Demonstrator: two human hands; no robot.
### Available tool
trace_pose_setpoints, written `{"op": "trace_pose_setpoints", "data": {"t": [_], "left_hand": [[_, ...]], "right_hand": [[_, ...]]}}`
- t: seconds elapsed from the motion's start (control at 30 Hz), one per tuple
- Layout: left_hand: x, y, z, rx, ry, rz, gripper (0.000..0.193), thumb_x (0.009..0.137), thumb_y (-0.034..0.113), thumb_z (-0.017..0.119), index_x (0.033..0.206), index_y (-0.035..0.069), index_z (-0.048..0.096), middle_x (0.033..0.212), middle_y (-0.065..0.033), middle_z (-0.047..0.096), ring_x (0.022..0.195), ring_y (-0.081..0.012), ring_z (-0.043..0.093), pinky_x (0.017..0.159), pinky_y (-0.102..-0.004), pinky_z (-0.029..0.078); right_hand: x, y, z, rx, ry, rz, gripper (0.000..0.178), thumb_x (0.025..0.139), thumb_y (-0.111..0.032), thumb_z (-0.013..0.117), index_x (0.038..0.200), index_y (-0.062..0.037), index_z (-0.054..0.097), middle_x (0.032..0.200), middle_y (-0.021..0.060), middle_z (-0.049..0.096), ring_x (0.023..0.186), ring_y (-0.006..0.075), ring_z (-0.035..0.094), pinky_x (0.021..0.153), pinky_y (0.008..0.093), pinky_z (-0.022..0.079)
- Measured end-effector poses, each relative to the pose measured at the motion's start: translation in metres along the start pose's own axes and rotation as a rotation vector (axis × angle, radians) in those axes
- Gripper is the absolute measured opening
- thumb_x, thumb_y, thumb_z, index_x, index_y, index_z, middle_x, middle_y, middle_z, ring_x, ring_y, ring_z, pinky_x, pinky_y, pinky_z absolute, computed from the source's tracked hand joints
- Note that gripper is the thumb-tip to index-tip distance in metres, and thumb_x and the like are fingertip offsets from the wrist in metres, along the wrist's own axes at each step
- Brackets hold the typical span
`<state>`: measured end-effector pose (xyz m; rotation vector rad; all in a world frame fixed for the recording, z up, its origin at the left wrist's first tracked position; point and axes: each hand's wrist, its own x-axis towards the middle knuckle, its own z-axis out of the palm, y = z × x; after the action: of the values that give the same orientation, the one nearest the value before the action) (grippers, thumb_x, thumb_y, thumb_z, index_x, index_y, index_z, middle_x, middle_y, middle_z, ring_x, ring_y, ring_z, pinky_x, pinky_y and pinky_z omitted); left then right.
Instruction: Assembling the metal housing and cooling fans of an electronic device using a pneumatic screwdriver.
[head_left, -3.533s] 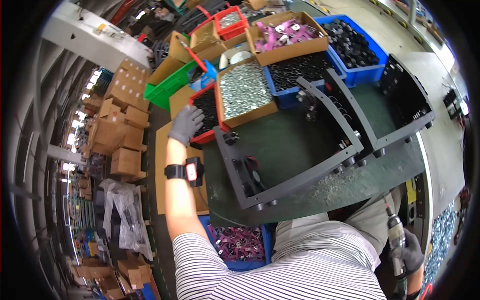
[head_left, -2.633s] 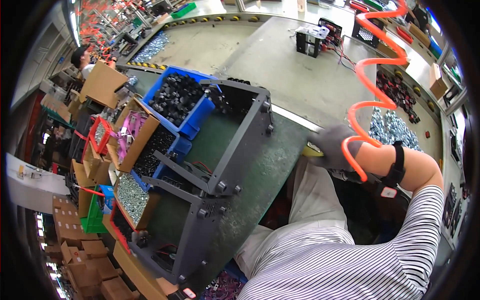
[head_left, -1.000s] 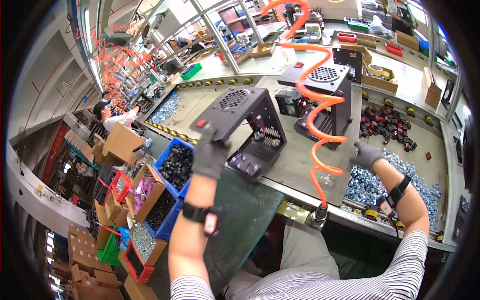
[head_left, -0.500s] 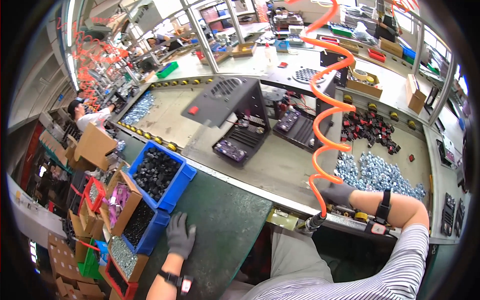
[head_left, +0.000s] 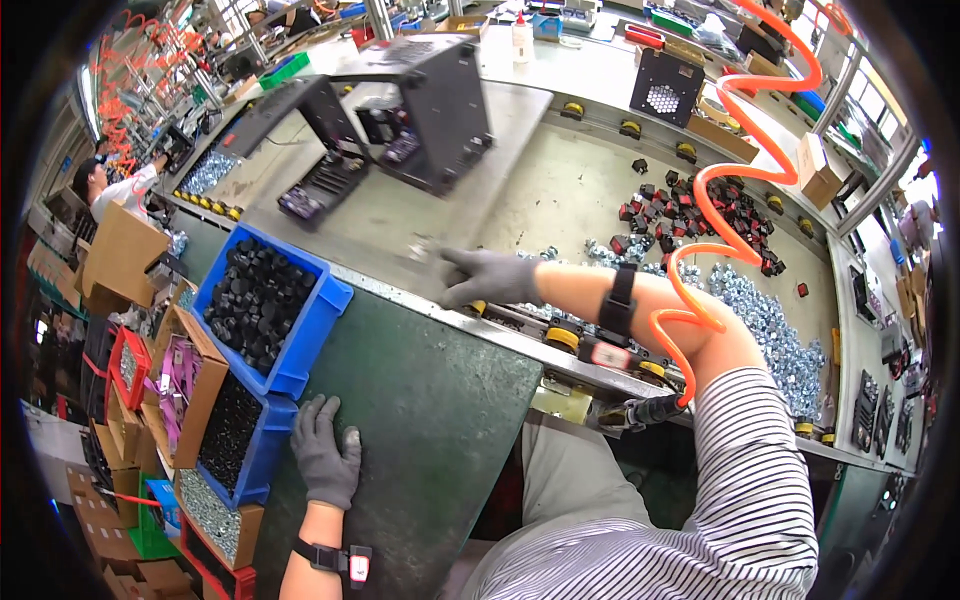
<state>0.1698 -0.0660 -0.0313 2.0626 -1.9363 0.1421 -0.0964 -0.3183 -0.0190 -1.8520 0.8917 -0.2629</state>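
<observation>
My left hand (head_left: 327, 452), in a grey glove, rests on the green tabletop (head_left: 420, 390) with its fingers stretched out, holding nothing. Beside it stand a blue bin of black plastic parts (head_left: 262, 312) and a second blue bin of small black pieces (head_left: 250, 440). My right hand (head_left: 490, 277), also gloved, reaches leftward over the line's near rail, fingers extended and slightly blurred. It is at the near edge of a flat board (head_left: 400, 215). On that board stand two dark metal equipment housings, one with a tall panel (head_left: 450, 110) and one with a tilted panel (head_left: 270, 118).
An orange coiled air hose (head_left: 735, 225) hangs at the right, ending in a tool (head_left: 645, 410) by the rail. Loose silvery metal parts (head_left: 765, 330) and red-black small parts (head_left: 690, 215) lie in piles on the line. A co-worker (head_left: 120, 190) is at the far left.
The board with the housings has shifted left along the line. My right hand has swung left from near the metal parts, while my left hand stays on the tabletop. The view has shifted too.
</observation>
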Motion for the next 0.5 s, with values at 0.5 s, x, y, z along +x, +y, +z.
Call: {"op": "trace_pose_setpoints", "data": {"t": [0.5], "left_hand": [[-0.001, -0.004, 0.0, -0.015, 0.017, -0.017, 0.041, 0.083, 0.033, 0.053, 0.115, 0.007, 0.055, 0.122, -0.014, 0.051, 0.117, -0.0348, 0.043, 0.101, -0.0455, 0.032]], "right_hand": [[-0.129, 0.136, -0.147, -0.658, 0.416, 0.212, 0.038, 0.08, -0.021, 0.063, 0.114, -0.0042, 0.058, 0.104, 0.0143, 0.064, 0.094, 0.0252, 0.063, 0.084, 0.0327, 0.049]]}}
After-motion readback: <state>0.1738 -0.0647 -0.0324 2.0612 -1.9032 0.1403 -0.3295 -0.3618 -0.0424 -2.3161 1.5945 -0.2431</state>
